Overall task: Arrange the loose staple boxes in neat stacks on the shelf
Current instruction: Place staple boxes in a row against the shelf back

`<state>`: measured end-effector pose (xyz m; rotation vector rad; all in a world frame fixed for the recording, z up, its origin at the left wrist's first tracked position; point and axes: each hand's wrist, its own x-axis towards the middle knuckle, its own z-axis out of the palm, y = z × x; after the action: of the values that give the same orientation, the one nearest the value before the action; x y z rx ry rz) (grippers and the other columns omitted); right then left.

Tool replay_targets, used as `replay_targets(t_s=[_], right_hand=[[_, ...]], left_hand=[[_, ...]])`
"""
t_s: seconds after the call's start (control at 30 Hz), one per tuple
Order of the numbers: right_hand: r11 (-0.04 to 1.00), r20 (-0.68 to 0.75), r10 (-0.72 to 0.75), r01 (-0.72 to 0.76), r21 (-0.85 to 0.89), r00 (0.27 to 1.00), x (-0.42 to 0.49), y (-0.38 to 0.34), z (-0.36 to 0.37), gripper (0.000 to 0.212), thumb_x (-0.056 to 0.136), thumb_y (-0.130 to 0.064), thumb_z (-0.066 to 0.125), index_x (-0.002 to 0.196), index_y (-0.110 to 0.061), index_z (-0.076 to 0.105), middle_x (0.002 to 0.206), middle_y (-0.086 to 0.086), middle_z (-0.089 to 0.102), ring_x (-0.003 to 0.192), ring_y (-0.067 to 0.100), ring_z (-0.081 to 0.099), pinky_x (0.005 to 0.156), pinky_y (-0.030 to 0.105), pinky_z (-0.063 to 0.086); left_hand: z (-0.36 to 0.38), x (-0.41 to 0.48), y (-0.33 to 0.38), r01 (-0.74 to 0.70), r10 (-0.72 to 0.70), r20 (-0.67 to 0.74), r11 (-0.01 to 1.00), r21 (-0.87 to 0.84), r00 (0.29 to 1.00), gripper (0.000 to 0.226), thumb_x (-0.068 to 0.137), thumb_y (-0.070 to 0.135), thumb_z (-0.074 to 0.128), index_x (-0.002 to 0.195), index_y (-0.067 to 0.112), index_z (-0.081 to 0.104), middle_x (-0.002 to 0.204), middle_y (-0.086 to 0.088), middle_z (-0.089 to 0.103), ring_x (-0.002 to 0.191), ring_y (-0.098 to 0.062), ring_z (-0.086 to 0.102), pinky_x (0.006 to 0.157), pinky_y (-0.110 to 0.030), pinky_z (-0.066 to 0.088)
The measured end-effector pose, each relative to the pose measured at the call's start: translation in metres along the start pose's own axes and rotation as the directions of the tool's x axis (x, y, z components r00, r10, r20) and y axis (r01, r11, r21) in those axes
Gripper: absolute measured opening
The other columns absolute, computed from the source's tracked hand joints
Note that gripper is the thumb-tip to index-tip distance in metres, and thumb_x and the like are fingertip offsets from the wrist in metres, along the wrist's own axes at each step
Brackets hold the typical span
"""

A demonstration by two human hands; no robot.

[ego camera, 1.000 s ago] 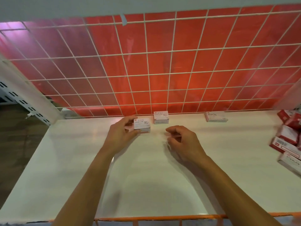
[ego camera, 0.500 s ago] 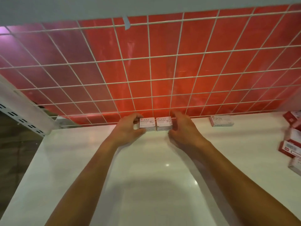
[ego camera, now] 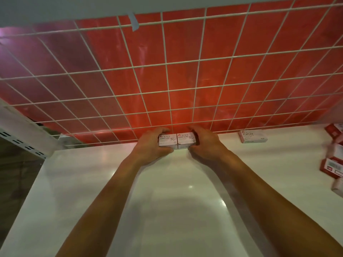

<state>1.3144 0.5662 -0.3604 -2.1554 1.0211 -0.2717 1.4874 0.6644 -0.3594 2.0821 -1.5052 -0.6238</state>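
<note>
One small white cardboard box is gripped by the curled fingers of the left hand; a second matching box, touching it on the right, is seemingly pinched by the right hand. Both are set at the back of the glossy white shelf, against the white wire grid. A flat white STAPLES box is seen further right.

The left box and the right box sat side by side, touching, at the back of the shelf, just before the wire grid. The left hand gripped the left box from its left side; the right hand gripped the right box from its right. A staple box lay right of the right hand, apart from it. A heap of boxes lay farther right.
</note>
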Motion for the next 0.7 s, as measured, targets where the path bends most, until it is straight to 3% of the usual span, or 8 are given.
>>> replay_targets(t_s=[0.27, 0.33, 0.4, 0.47, 0.57, 0.7], right_hand=[[0.999, 0.004, -0.016, 0.016, 0.048, 1.000, -0.001, 0.001, 0.000, 0.060, 0.076, -0.006, 0.069, 0.124, -0.032, 0.045, 0.123, -0.001, 0.058, 0.118, 0.023, 0.054, 0.099, 0.042, 0.048], [0.998, -0.040, -0.035, 0.037, 0.058, 0.999, -0.006, 0.002, 0.002, 0.059, 0.075, -0.006, 0.069, 0.122, -0.035, 0.046, 0.122, -0.004, 0.057, 0.117, 0.021, 0.054, 0.096, 0.039, 0.050], [0.999, -0.134, -0.050, 0.051, 0.003, 0.990, -0.014, 0.002, 0.005, 0.056, 0.077, -0.009, 0.065, 0.121, -0.037, 0.046, 0.121, -0.007, 0.055, 0.113, 0.018, 0.053, 0.095, 0.038, 0.051], [0.994, -0.204, -0.078, 0.061, -0.088, 0.976, -0.025, 0.001, 0.006, 0.055, 0.079, -0.013, 0.063, 0.127, -0.034, 0.044, 0.123, -0.008, 0.052, 0.113, 0.015, 0.049, 0.098, 0.035, 0.047], [0.966, -0.210, -0.152, 0.100, -0.237, 0.966, -0.043, 0.001, 0.005, 0.058, 0.083, -0.021, 0.062, 0.136, -0.024, 0.039, 0.132, -0.003, 0.048, 0.119, 0.018, 0.042, 0.105, 0.031, 0.037], [0.960, -0.222, -0.158, 0.097, -0.264, 0.962, -0.058, 0.001, 0.003, 0.057, 0.084, -0.022, 0.063, 0.137, -0.019, 0.042, 0.134, 0.001, 0.050, 0.121, 0.022, 0.044, 0.105, 0.032, 0.034]], left_hand=[[0.004, -0.006, 0.003, 0.007, -0.007, -0.037, 1.000, 0.011, 0.999, 0.067, 0.070, 0.026, 0.082, 0.129, 0.027, 0.051, 0.114, 0.015, 0.057, 0.104, -0.007, 0.056, 0.078, -0.012, 0.044], [0.006, -0.010, 0.002, -0.013, 0.020, -0.087, 0.997, 0.075, 0.996, 0.070, 0.069, 0.036, 0.082, 0.130, 0.029, 0.048, 0.115, 0.015, 0.055, 0.106, -0.010, 0.053, 0.085, -0.021, 0.047], [0.010, -0.015, 0.003, -0.035, 0.059, -0.149, 0.987, 0.156, 0.987, 0.070, 0.072, 0.043, 0.077, 0.133, 0.027, 0.046, 0.124, 0.007, 0.056, 0.112, -0.016, 0.050, 0.095, -0.031, 0.044], [0.015, -0.022, 0.013, -0.038, 0.086, -0.217, 0.976, 0.216, 0.972, 0.060, 0.080, 0.039, 0.072, 0.132, 0.021, 0.049, 0.127, 0.000, 0.055, 0.114, -0.021, 0.046, 0.097, -0.031, 0.037], [0.024, -0.032, 0.035, -0.029, 0.118, -0.287, 0.954, 0.298, 0.951, 0.051, 0.084, 0.035, 0.068, 0.129, 0.017, 0.052, 0.124, -0.002, 0.055, 0.114, -0.023, 0.045, 0.096, -0.032, 0.037], [0.041, -0.038, 0.057, -0.010, 0.118, -0.253, 0.921, 0.389, 0.960, 0.054, 0.087, 0.037, 0.064, 0.134, 0.015, 0.048, 0.133, -0.005, 0.051, 0.124, -0.025, 0.041, 0.104, -0.034, 0.033]])
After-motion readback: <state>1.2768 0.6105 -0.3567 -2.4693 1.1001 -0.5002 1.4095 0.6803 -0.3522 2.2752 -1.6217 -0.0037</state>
